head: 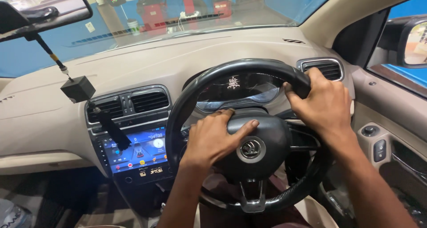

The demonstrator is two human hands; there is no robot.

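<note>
Hands meet the steering wheel (267, 72): right hand (322, 103) curls shut around its upper right rim, left hand (213, 137) lies open, palm down, on the central hub (253, 143). Wheel faces the driver, bottom spoke pointing down, touchscreen (138, 150) left of it.

my left hand (213, 137) lies on the steering wheel (191, 94) hub, my right hand (322, 103) on its upper right rim; the touchscreen (135, 150) sits left of the wheel.
</note>
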